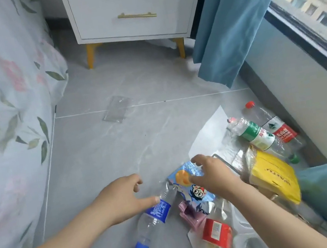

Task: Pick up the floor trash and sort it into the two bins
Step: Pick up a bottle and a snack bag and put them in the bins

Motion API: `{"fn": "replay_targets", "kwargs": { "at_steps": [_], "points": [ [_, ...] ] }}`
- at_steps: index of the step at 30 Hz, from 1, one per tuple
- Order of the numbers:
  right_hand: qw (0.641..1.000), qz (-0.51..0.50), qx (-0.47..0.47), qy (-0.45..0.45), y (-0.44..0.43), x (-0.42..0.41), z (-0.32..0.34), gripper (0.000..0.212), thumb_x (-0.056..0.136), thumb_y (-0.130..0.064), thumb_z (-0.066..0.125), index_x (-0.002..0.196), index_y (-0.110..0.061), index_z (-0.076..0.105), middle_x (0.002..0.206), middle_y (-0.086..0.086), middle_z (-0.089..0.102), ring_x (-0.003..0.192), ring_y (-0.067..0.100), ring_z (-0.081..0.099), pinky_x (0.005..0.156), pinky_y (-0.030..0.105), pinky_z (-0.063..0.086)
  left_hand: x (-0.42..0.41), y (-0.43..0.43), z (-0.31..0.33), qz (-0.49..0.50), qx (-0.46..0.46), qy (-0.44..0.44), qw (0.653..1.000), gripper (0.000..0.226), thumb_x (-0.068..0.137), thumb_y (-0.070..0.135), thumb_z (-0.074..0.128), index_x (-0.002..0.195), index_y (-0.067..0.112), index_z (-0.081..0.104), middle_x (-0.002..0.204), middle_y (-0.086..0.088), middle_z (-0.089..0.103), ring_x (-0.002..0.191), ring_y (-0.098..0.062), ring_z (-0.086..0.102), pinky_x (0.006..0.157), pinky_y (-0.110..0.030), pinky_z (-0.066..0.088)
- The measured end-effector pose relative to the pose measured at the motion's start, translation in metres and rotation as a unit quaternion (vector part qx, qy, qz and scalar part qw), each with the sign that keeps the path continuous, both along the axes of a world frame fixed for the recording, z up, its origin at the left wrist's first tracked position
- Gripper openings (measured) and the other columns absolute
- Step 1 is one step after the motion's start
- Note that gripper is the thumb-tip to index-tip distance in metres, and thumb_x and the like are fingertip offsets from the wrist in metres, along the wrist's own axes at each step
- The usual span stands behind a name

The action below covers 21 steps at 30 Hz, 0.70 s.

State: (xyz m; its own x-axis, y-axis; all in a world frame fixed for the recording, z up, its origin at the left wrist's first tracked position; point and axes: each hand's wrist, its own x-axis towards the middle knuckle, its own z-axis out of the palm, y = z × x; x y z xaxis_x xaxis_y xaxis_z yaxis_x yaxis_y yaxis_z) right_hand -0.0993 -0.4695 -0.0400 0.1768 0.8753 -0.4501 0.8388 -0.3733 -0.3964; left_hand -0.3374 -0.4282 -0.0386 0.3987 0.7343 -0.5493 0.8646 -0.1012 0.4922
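Nearest, a red box (217, 234) and a blue-capped bottle (153, 217) lie on the grey floor (102, 152); left hand (123, 196) loose, fingers apart, thumb tip at the bottle, gripping nothing; right hand (213, 177) spread over the cartoon packet (194, 192), not closed on it; yellow bag (274, 174) just beside; green-label bottle (254, 134) and red-label bottle (279, 129) by the wall; clear plastic sleeve (118, 112) alone beyond; nightstand (133, 9) at the back.

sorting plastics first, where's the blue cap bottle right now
The blue-cap bottle lies on the floor at lower centre of the head view, cap toward the camera, by the left hand and left of the cartoon snack bag.
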Motion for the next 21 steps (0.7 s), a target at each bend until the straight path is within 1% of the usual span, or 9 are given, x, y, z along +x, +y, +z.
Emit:
{"fn": "replay_targets", "kwargs": {
  "at_steps": [4, 7, 9, 11, 13, 15, 16, 18, 21],
  "points": [
    [0.999, 0.031, -0.022, -0.029, -0.025, 0.004, -0.010, 0.057, 0.086, -0.030, 0.062, 0.138, -0.018, 0.044, 0.135, 0.003, 0.052, 0.122, 0.018, 0.050, 0.095, 0.027, 0.041, -0.004, -0.025, -0.010, -0.038, 0.010, 0.035, 0.999, 0.064, 0.071, 0.069, 0.062, 0.117, 0.024, 0.050, 0.112, 0.011, 0.056, 0.099, -0.011, 0.057, 0.090, -0.031, 0.048],
    [0.997, 0.047, -0.029, -0.057, -0.027, 0.009, -0.016, 0.059, 0.086, -0.031, 0.061, 0.141, -0.019, 0.041, 0.136, 0.003, 0.050, 0.122, 0.019, 0.050, 0.096, 0.029, 0.043, -0.011, -0.026, -0.014, -0.070, 0.036, 0.059, 0.995, 0.082, 0.055, 0.082, 0.044, 0.113, 0.023, 0.051, 0.110, 0.009, 0.057, 0.098, -0.012, 0.057, 0.089, -0.031, 0.048],
    [0.996, 0.049, -0.031, -0.060, -0.024, 0.010, -0.021, 0.059, 0.087, -0.032, 0.061, 0.141, -0.018, 0.041, 0.136, 0.004, 0.049, 0.121, 0.020, 0.051, 0.096, 0.029, 0.043, -0.011, -0.025, -0.016, -0.084, 0.049, 0.065, 0.993, 0.087, 0.052, 0.083, 0.037, 0.113, 0.023, 0.051, 0.110, 0.008, 0.057, 0.099, -0.013, 0.057, 0.089, -0.031, 0.047],
    [0.997, 0.043, -0.038, -0.060, -0.021, 0.009, -0.026, 0.059, 0.086, -0.034, 0.062, 0.138, -0.015, 0.041, 0.133, 0.006, 0.050, 0.118, 0.023, 0.053, 0.093, 0.030, 0.043, -0.008, -0.025, -0.016, -0.073, 0.047, 0.070, 0.994, 0.076, 0.065, 0.078, 0.048, 0.116, 0.022, 0.050, 0.114, 0.008, 0.056, 0.101, -0.014, 0.057, 0.090, -0.030, 0.047],
    [0.997, 0.032, -0.048, -0.057, -0.019, 0.006, -0.032, 0.058, 0.084, -0.039, 0.064, 0.131, -0.012, 0.043, 0.126, 0.009, 0.052, 0.110, 0.024, 0.054, 0.084, 0.031, 0.043, -0.005, -0.027, -0.015, -0.055, 0.035, 0.068, 0.996, 0.066, 0.074, 0.070, 0.055, 0.119, 0.021, 0.050, 0.115, 0.007, 0.055, 0.103, -0.014, 0.056, 0.090, -0.030, 0.047],
    [0.997, 0.018, -0.062, -0.051, -0.017, 0.002, -0.038, 0.059, 0.080, -0.044, 0.068, 0.122, -0.010, 0.043, 0.118, 0.009, 0.054, 0.096, 0.021, 0.052, 0.073, 0.029, 0.040, -0.001, -0.029, -0.017, -0.041, 0.015, 0.068, 0.997, 0.065, 0.074, 0.068, 0.056, 0.117, 0.020, 0.050, 0.113, 0.006, 0.055, 0.101, -0.014, 0.057, 0.089, -0.031, 0.048],
    [0.996, 0.010, -0.069, -0.051, -0.015, 0.000, -0.042, 0.061, 0.078, -0.046, 0.069, 0.119, -0.010, 0.042, 0.116, 0.009, 0.054, 0.093, 0.021, 0.052, 0.071, 0.027, 0.039, 0.000, -0.031, -0.019, -0.041, 0.011, 0.070, 0.997, 0.066, 0.073, 0.069, 0.056, 0.116, 0.020, 0.051, 0.112, 0.006, 0.055, 0.101, -0.014, 0.057, 0.088, -0.031, 0.048],
    [0.996, 0.004, -0.074, -0.059, -0.012, -0.002, -0.049, 0.065, 0.077, -0.046, 0.070, 0.121, -0.011, 0.040, 0.118, 0.009, 0.050, 0.098, 0.023, 0.055, 0.074, 0.027, 0.042, 0.005, -0.034, -0.022, -0.051, 0.011, 0.078, 0.996, 0.061, 0.071, 0.070, 0.057, 0.108, 0.021, 0.051, 0.109, 0.006, 0.055, 0.097, -0.014, 0.056, 0.084, -0.028, 0.047],
    [0.995, 0.008, -0.048, -0.085, -0.010, -0.005, -0.058, 0.077, 0.075, -0.049, 0.074, 0.128, -0.009, 0.036, 0.122, 0.010, 0.046, 0.109, 0.028, 0.054, 0.085, 0.030, 0.045, 0.012, -0.036, -0.027, -0.048, 0.018, 0.078, 0.996, 0.050, 0.069, 0.070, 0.060, 0.084, 0.026, 0.040, 0.092, 0.008, 0.049, 0.083, -0.013, 0.050, 0.066, -0.025, 0.037]
  ]
}}
